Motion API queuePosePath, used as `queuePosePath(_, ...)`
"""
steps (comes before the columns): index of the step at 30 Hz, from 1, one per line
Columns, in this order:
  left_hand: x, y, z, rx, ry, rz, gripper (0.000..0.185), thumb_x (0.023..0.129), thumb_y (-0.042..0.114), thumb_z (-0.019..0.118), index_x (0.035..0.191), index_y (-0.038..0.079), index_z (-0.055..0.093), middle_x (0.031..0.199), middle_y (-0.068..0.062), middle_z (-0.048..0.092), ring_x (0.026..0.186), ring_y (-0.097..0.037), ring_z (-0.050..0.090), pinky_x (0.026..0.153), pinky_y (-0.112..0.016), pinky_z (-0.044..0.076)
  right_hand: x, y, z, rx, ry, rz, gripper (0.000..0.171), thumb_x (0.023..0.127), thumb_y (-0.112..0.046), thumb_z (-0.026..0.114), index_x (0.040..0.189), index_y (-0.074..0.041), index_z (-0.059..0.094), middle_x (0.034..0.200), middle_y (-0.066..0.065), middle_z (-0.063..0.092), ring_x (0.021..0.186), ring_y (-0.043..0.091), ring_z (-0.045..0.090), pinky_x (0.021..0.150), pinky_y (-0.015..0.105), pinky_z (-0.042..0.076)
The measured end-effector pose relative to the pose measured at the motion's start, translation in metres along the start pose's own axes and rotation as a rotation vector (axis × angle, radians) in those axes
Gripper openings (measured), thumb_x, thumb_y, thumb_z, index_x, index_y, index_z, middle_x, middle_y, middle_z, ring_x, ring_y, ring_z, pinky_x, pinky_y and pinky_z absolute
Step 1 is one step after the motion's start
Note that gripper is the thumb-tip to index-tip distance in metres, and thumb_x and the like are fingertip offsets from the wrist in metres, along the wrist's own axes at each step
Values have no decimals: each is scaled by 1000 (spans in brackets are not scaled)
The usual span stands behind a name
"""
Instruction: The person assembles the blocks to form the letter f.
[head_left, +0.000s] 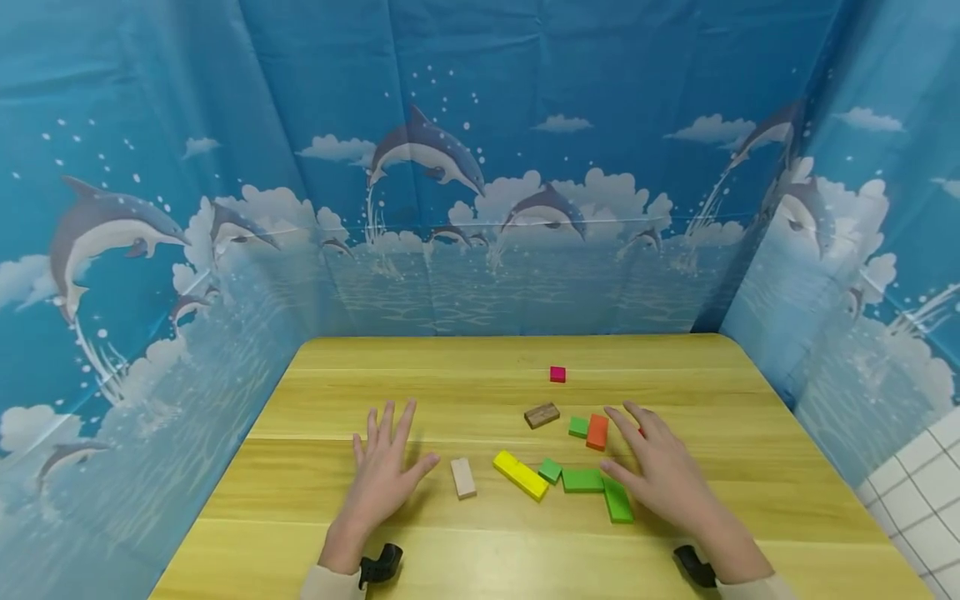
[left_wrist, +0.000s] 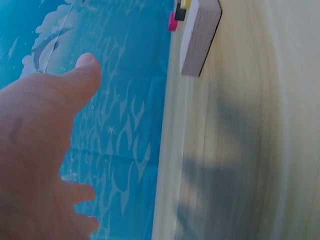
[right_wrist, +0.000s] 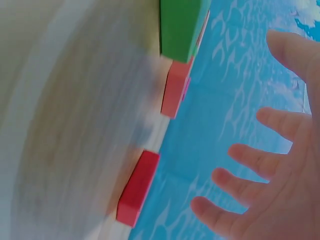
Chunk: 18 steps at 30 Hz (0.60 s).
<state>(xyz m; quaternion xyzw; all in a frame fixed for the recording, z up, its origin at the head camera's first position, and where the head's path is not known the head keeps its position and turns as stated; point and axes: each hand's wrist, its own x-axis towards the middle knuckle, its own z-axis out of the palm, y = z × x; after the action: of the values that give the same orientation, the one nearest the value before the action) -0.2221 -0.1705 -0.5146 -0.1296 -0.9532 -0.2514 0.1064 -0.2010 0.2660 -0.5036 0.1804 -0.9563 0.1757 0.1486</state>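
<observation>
My left hand (head_left: 382, 479) hovers over the left half of the table, fingers spread, holding nothing. Just right of its thumb lies a pale wooden block (head_left: 463, 478). Over the right side my right hand (head_left: 663, 471) is held with parted fingers and nothing in them. An orange block (head_left: 597, 432) lies by its fingertips, and a long green block (head_left: 617, 500) lies near its thumb. A red block (right_wrist: 138, 187) shows in the right wrist view; in the head view that hand mostly hides it. Between the hands are a yellow block (head_left: 521, 476) and another long green block (head_left: 582, 481).
Two small green blocks (head_left: 578, 427) lie among the others. Farther back are a brown block (head_left: 542, 415) and a small crimson block (head_left: 557, 374). The wooden table (head_left: 420, 367) meets a blue dolphin-print curtain (head_left: 480, 283) behind and at both sides.
</observation>
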Motion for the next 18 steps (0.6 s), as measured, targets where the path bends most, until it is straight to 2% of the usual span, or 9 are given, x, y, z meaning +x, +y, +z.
queuePosePath(9,-3,18,0,-50,-63,47,94,94,56,65,162,37,4,167,-12,8,151,-42,1,110,-76,7,5,-19,5,48,-33,-29,81,91,-46,73,159,-30,32,157,15,35,140,39,34,99,67,40)
queuePosePath(18,-6,32,3,-54,-157,121,93,93,60,64,163,37,7,166,-12,15,151,-41,9,111,-73,14,12,-44,13,48,-57,-83,80,90,-49,73,157,-26,36,156,13,37,139,34,39,102,60,42)
